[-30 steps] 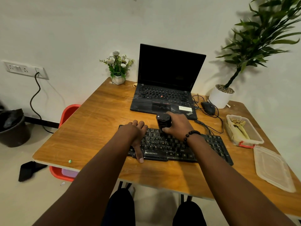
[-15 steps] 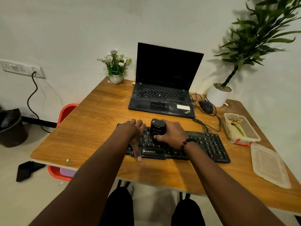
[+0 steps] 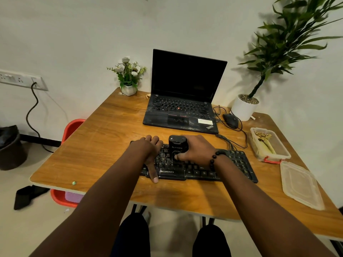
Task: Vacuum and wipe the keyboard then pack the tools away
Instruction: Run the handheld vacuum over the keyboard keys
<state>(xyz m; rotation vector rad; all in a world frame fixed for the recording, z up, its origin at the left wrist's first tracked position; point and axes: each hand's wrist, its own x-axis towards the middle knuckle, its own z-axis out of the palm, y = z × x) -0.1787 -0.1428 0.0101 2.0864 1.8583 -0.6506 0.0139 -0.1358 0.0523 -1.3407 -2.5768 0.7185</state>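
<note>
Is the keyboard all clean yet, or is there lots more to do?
Not yet. Nothing looks finished. Right now the right hand grips the little black vacuum standing on the keyboard, while the left hand rests on its left end. Wiping comes after. The box is open with its lid beside it, so packing away is left too.

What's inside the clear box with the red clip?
Inside the clear box lies something long, pale yellow-green, maybe a cloth or brush; too blurry to tell. Its lid lies alongside.
</note>
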